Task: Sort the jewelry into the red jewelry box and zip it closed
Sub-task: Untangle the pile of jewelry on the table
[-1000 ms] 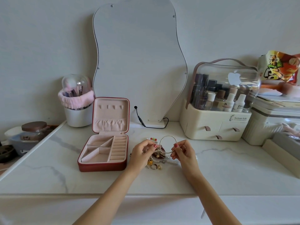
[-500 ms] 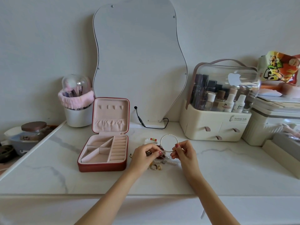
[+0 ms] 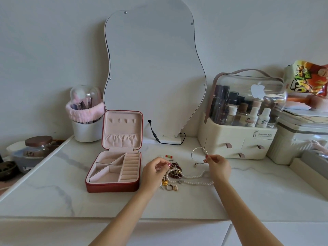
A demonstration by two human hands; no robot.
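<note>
We see the red jewelry box (image 3: 113, 172) lying open on the white marble bench (image 3: 53, 201), lid up, pink compartments showing nothing inside. Just right of it sits the jewelry pile (image 3: 174, 174): dark bead bracelet, gold bits, a few rings at the front edge. A pearl necklace (image 3: 195, 180) trails right from the pile toward the right wrist. Right hand (image 3: 217, 166) pinches a thin silver bangle (image 3: 198, 155) betw. thumb & fingertips, held upright above the bench. Left hand (image 3: 155, 169) has fingers curled, tips in the pile's left edge; can't tell exactly which piece it grips. Behind: wavy mirror (image 3: 154, 71), makeup organizer (image 3: 237, 137) w/ clear lid at right, brush holder (image 3: 86, 128) at left.
</note>
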